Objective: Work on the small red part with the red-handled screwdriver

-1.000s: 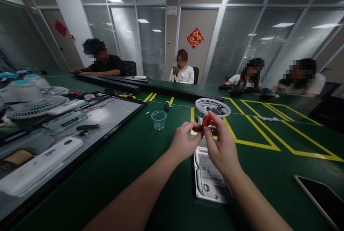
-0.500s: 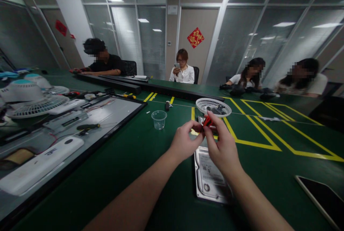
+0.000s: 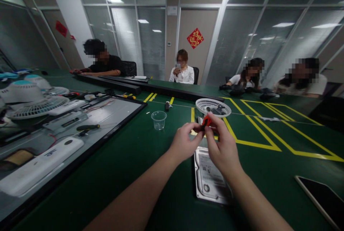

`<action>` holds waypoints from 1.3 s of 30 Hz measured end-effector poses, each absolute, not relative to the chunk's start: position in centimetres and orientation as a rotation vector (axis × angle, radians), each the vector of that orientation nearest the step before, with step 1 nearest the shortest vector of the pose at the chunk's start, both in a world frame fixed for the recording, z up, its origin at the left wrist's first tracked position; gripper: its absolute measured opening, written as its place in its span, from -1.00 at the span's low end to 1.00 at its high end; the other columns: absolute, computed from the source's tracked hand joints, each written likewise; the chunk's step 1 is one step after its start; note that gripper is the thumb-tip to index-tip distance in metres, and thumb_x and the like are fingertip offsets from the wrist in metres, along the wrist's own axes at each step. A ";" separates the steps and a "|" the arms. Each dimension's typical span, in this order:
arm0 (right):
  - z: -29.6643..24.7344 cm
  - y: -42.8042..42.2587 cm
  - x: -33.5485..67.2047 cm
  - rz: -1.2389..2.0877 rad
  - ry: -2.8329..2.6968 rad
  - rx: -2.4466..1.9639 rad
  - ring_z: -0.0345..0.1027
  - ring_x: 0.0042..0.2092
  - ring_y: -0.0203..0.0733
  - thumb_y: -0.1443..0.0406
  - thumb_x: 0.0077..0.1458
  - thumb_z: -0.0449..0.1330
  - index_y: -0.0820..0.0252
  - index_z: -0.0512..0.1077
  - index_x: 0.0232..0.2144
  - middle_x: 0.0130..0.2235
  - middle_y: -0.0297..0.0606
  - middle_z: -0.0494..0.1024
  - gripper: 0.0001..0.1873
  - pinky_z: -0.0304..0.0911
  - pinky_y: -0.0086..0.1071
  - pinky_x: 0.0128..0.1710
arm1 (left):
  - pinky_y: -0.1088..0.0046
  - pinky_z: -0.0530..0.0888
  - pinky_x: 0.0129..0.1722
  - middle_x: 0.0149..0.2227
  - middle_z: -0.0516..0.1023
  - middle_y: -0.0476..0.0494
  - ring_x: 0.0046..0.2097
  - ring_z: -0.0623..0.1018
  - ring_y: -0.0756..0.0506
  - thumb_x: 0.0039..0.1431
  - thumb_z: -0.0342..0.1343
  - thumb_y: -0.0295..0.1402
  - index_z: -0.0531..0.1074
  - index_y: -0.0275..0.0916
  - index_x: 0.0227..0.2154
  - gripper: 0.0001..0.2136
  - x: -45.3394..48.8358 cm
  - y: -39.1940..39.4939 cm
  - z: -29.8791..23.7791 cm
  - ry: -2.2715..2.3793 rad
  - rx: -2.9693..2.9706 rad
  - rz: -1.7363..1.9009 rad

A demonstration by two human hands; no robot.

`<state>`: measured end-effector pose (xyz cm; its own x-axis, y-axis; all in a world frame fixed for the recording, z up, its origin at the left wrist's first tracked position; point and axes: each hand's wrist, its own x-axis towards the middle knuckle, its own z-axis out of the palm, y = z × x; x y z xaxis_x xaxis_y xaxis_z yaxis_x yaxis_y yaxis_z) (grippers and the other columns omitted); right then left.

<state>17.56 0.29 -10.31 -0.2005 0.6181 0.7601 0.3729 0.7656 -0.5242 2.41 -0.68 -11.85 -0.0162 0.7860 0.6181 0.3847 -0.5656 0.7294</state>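
Observation:
Between my two hands is a small red and black object [image 3: 206, 122], too small and covered to name. My left hand [image 3: 187, 140] pinches its black end, fingers closed. My right hand [image 3: 220, 138] grips its red part between thumb and fingers. Below the right hand, a silver hard drive [image 3: 209, 179] lies label up on the green table, partly hidden by that hand and forearm. Left of my hands stands a clear plastic cup [image 3: 159, 120]. A white round grille [image 3: 213, 106] with dark pieces in it lies just beyond my fingers.
At left, a large flat panel [image 3: 118, 116] carries a screwdriver [image 3: 88, 127] and a white casing [image 3: 43, 166]. A phone-like slab [image 3: 322, 197] lies at right. Long black bars [image 3: 166, 90] cross the far side, where several people sit. Yellow tape [image 3: 258, 145] marks the table.
The red and black object has turned slightly between my fingers, so more of its red part shows. Both hands stay in nearly the same place.

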 end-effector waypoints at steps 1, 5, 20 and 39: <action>-10.3 0.3 17.6 0.264 -1.822 -0.765 0.53 0.06 0.02 0.29 0.43 0.10 -0.05 0.32 0.31 0.15 -0.09 0.55 -0.54 0.46 0.06 0.11 | 0.32 0.47 -0.05 -0.17 0.64 -0.13 -0.11 0.59 -0.12 0.29 0.18 -0.43 0.54 -0.21 -0.16 -0.90 2.4 -0.7 -11.9 1.222 1.924 1.603; -10.1 0.2 17.5 0.213 -1.837 -0.740 0.51 0.03 -0.01 0.31 0.41 0.13 -0.04 0.35 0.28 0.10 -0.11 0.54 -0.56 0.48 0.00 0.06 | 0.37 0.44 -0.11 -0.22 0.60 -0.07 -0.16 0.56 -0.09 0.21 0.25 -0.44 0.48 -0.21 -0.20 -0.89 2.5 -0.7 -11.9 1.235 1.915 1.627; -9.7 0.1 17.5 0.172 -1.846 -0.725 0.48 0.00 0.00 0.31 0.41 0.11 -0.05 0.38 0.26 0.05 -0.10 0.53 -0.58 0.48 -0.01 0.01 | 0.36 0.45 -0.11 -0.22 0.60 -0.07 -0.15 0.56 -0.10 0.20 0.26 -0.45 0.49 -0.19 -0.20 -0.87 2.4 -0.6 -12.0 1.255 1.934 1.645; -9.5 -0.1 17.4 0.157 -1.861 -0.705 0.46 0.02 -0.03 0.35 0.40 0.13 -0.02 0.39 0.24 0.04 -0.12 0.49 -0.58 0.48 -0.07 0.02 | 0.37 0.41 -0.13 -0.25 0.60 -0.05 -0.16 0.55 -0.10 0.19 0.26 -0.47 0.51 -0.21 -0.26 -0.91 2.2 -1.0 -11.1 1.316 1.960 1.571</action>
